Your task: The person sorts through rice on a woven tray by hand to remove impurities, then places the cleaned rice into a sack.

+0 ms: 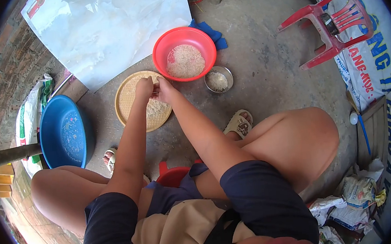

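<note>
Sitting low with my knees spread wide, I reach both arms forward over the concrete floor point(265, 74). My left hand point(144, 88) and right hand point(165, 90) meet above the woven bamboo tray point(128, 97), fingertips pinched together and touching each other, closed on something too small for me to make out. Under them the tray lies flat, with a heap of rice point(156, 110) spread across its near right part. A blue basin point(61, 131) sits well off to my left. Just past my hands, touching the tray's far rim, stands the red bowl point(184, 53), holding more rice. A small metal bowl point(218, 79) with a little grain sits just beside it on the right. Farther right, a red plastic chair point(331, 26) lies tipped over.
</note>
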Tool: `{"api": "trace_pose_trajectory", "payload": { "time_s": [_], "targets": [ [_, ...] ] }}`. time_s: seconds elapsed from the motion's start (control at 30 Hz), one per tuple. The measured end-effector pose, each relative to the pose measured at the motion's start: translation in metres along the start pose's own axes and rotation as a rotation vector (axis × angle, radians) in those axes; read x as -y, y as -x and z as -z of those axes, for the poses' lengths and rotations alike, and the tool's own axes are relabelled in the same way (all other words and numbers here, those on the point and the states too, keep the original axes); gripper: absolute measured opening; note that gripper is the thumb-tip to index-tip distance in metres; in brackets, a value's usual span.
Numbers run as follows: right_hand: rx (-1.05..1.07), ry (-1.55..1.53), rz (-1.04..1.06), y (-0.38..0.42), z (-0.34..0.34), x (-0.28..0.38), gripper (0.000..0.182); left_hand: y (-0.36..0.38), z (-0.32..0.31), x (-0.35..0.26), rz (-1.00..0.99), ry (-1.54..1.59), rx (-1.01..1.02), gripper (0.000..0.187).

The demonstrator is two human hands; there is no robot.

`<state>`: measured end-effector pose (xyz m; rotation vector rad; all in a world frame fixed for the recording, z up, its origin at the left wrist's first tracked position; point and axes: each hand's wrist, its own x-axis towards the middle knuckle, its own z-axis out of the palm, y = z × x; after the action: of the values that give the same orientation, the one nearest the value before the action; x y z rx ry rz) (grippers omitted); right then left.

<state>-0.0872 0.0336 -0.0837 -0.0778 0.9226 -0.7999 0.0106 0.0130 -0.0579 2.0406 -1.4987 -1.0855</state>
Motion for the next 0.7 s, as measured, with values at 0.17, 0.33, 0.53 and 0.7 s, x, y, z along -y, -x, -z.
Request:
{"api": "trace_pose_trajectory", "payload": {
  "time_s": [0.17, 0.33, 0.53, 0.7],
  "targets": [
    [-0.035, -0.151, 0.011, -0.006, -0.001, -0.002, 0.044, 0.009, 0.000, -0.011, -0.127, -0.283, 0.069, 0.039],
    [0.227, -0.332, 0.009, -0.045, 0.025, -0.009, 0.024, 0.006, -0.005, -0.015, -0.184, -0.362, 0.113, 0.034],
    [0.032, -0.199, 0.042, -0.001, -0.001, 0.004, 0.020, 0.013, 0.011, -0.039, -0.119, -0.337, 0.262, 0.031],
    [-0.019, -0.189, 0.082, 0.006, -0.007, 0.009, 0.020, 0.012, 0.017, -0.039, -0.208, -0.344, 0.155, 0.030]
  ]
}}
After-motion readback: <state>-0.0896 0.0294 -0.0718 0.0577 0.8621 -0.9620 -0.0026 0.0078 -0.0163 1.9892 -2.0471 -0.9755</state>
